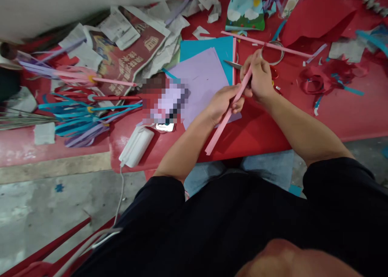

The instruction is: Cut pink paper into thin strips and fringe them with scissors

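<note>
A pink folded paper strip [222,128] slants between my hands, its lower end hanging free toward the table's front edge. My left hand [224,101] is closed around its middle. Higher up, my right hand [257,75] pinches the strip near its upper end with bent fingers. A pair of scissors [233,64] shows its blades left of my right hand and a bit of red handle to the right; whether it touches the hand I cannot tell. Beneath my hands lie purple paper sheets [194,75] over a blue sheet [200,47].
Another pink strip [269,43] and a roll of tape [279,52] lie beyond my right hand. Paper-strip flowers [81,111] and newspaper [127,58] cover the left side. A white power bank-like block [138,145] with a cable rests by the front edge. Red scraps [318,81] lie right.
</note>
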{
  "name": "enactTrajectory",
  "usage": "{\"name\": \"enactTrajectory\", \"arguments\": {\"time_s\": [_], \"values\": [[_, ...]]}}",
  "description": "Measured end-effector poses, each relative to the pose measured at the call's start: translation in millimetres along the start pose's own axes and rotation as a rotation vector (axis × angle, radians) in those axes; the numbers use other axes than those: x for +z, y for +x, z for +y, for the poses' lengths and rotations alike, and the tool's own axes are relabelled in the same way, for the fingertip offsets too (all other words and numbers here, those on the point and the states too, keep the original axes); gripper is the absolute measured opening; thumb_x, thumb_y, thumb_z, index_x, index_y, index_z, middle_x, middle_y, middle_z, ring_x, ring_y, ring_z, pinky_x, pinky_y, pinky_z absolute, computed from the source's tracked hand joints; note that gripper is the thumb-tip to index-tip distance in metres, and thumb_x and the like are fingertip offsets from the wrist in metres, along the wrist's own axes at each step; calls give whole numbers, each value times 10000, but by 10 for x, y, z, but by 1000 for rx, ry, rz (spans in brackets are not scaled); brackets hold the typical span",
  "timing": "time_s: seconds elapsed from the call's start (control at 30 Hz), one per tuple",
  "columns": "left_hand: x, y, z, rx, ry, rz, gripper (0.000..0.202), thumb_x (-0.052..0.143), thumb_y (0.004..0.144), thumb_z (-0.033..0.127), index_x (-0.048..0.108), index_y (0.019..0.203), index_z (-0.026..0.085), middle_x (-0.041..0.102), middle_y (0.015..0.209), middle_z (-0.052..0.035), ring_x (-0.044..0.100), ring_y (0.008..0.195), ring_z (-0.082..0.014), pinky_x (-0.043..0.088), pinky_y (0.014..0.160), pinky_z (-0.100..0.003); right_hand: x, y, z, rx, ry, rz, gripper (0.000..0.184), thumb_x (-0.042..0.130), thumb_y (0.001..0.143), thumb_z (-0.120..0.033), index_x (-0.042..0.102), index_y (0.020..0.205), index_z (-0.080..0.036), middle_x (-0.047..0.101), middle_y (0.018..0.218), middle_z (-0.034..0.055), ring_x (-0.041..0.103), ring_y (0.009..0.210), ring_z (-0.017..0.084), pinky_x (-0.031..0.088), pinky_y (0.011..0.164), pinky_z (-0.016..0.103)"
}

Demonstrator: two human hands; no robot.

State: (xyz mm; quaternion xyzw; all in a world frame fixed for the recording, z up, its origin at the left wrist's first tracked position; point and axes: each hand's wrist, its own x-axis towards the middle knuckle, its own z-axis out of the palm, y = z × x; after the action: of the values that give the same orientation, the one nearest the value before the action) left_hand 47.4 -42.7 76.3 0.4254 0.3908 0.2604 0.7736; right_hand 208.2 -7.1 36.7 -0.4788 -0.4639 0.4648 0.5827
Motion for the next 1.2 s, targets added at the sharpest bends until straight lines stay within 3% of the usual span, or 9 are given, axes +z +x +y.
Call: {"name": "enactTrajectory", "arguments": {"time_s": [0.13,0.27,0.47,0.6,0.7,0.83,1.0,1.1,1.2], "values": [[11,84,-68,59,66,176,551,547,1292,423,626,787,217,436,551,58,467,452,-117,439,532,-233,30,-23,2,75,27,-66,791,592,913,-1082,474,769,-314,458,549,-41,397,470,166,297,454,352],[-66,183,-194,222,292,323,515,638,1260,361,629,760,235,558,612,22,578,565,-152,446,605,-276,40,-23,49,66,15,-84,721,790,932,-927,468,759,-305,459,561,-54,422,489,147,367,491,335],[-91,210,-224,322,323,332,569,634,1268,470,599,750,239,607,634,-2,616,635,-180,489,675,-301,-8,22,92,66,37,-123,658,822,966,-857,516,792,-301,405,601,-59,367,553,146,448,541,327],[-71,212,-191,308,310,339,582,533,1303,357,606,739,237,614,629,1,591,611,-161,476,648,-283,-6,26,76,72,59,-147,650,800,1018,-809,487,774,-295,394,582,-70,335,525,126,470,547,308],[-78,224,-184,309,340,352,585,543,1294,298,601,716,237,615,629,7,580,609,-154,465,639,-274,-9,21,56,61,89,-174,648,840,961,-837,549,788,-285,396,566,-83,316,504,114,463,533,308],[-99,238,-188,326,355,337,563,600,1268,270,610,705,237,610,628,12,581,605,-157,465,649,-284,-41,32,44,67,83,-212,621,849,957,-829,632,829,-262,396,562,-90,354,517,102,461,550,291],[-130,243,-208,353,397,323,601,638,1260,341,592,672,230,607,638,6,589,621,-157,470,667,-290,-71,48,36,70,24,-234,683,879,883,-889,615,818,-263,455,616,-66,455,565,112,474,559,295],[-132,241,-209,341,417,336,625,649,1258,386,583,658,223,622,647,-3,611,644,-156,482,668,-277,-85,49,36,100,-25,-227,675,858,925,-869,567,814,-270,427,613,-66,438,563,111,437,527,283],[-109,235,-186,283,358,352,585,647,1257,348,599,689,218,653,664,-7,640,651,-145,504,667,-249,-103,40,26,133,-10,-243,713,864,901,-890,522,795,-273,379,577,-79,363,505,92,315,447,252]]}}
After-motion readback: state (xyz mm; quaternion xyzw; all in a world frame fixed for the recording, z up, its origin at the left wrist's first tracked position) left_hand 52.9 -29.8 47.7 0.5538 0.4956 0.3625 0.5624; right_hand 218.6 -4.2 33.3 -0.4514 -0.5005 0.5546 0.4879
